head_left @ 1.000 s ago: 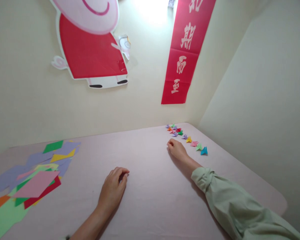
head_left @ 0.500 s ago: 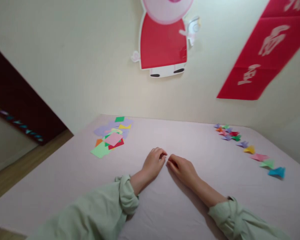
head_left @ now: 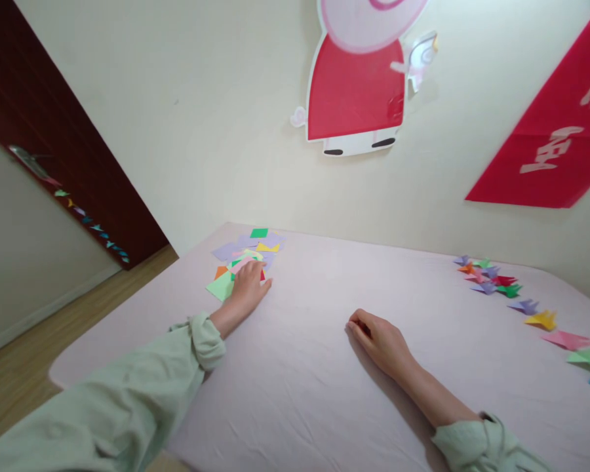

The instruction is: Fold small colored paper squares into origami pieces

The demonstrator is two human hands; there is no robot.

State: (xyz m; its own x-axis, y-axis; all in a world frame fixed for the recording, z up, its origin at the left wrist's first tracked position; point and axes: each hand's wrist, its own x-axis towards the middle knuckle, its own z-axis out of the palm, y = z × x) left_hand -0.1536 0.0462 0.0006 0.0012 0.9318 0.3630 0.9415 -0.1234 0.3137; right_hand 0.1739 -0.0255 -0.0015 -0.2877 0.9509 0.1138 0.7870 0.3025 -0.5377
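The left hand (head_left: 247, 285) is over the paper pile (head_left: 248, 242), at ten o'clock on the bench (head_left: 305, 373), thumb spread from fingers. A light touch at one edge should disturb other sheets less. The right hand (head_left: 382, 342), at four o'clock from it, has curled fingers; I cannot tell whether they pinch something.

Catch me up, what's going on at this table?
A person's left hand is over a pile of coloured paper sheets at the far left of the table, thumb apart from the fingers; contact is hard to tell. The right hand is loosely curled near the middle, no object visible in it. Origami figures in several colours stand along the right side.
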